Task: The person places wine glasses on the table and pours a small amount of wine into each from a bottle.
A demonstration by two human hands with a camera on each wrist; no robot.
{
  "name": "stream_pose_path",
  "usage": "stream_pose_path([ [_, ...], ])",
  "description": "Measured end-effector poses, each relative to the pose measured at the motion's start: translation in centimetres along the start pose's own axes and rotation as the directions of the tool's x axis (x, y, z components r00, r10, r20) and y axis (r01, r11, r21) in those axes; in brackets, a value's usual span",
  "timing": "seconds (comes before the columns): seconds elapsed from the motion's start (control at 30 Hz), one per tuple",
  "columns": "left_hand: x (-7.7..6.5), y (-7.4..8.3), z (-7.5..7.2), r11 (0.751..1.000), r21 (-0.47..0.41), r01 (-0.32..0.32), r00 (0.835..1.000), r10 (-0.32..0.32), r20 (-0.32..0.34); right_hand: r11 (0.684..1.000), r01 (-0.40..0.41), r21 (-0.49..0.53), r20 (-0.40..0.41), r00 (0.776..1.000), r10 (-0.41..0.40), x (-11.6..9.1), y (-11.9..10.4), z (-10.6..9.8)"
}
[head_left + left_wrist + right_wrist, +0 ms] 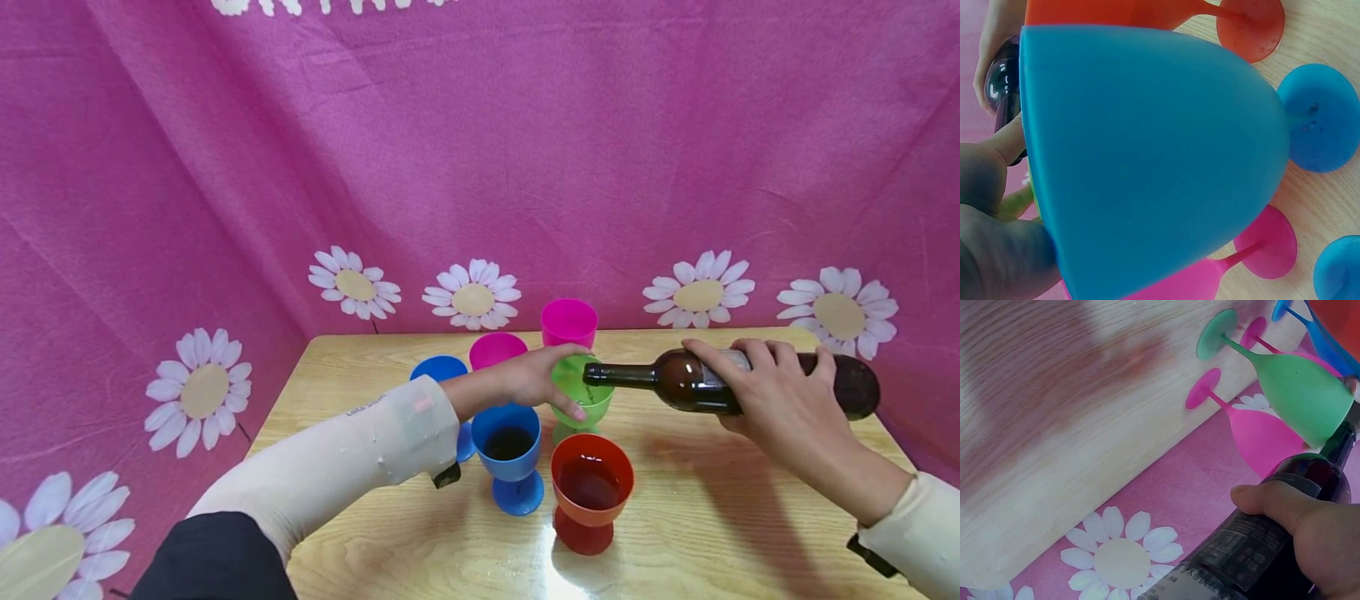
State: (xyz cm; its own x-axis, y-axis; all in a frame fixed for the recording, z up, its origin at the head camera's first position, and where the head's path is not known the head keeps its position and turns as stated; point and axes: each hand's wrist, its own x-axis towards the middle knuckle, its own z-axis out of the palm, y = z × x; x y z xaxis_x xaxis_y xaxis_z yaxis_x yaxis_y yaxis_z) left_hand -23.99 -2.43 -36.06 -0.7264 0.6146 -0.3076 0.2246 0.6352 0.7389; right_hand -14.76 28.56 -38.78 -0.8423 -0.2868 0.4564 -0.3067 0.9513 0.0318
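Note:
My right hand (791,408) grips a dark wine bottle (678,381) by its body, tipped nearly level with the neck pointing left. Its mouth is at the rim of a light green goblet (583,414), and a thin trickle shows inside the cup. My left hand (534,379) holds that goblet near the rim, with the thumb on the near side and fingers on the far side. In the left wrist view, a blue goblet (1154,144) hides much of the green one. The right wrist view shows the bottle's printed label (1235,550) below my thumb.
Nearest me are a red goblet (592,508) and a blue goblet (506,462), both holding dark liquid. Another blue goblet (435,367) and two pink goblets, one left (495,350) and one farther back (569,323), stand behind. A pink flowered cloth (480,167) hangs behind the wooden table (420,550).

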Motion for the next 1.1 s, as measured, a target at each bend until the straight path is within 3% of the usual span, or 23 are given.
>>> stream_pose_path([
  [1.1, -0.16, 0.14, 0.07, 1.0, -0.014, -0.009, 1.0, 0.009, 0.005, 1.0, 0.001, -0.006, -0.009, 1.0, -0.001, -0.05, -0.13, -0.13],
])
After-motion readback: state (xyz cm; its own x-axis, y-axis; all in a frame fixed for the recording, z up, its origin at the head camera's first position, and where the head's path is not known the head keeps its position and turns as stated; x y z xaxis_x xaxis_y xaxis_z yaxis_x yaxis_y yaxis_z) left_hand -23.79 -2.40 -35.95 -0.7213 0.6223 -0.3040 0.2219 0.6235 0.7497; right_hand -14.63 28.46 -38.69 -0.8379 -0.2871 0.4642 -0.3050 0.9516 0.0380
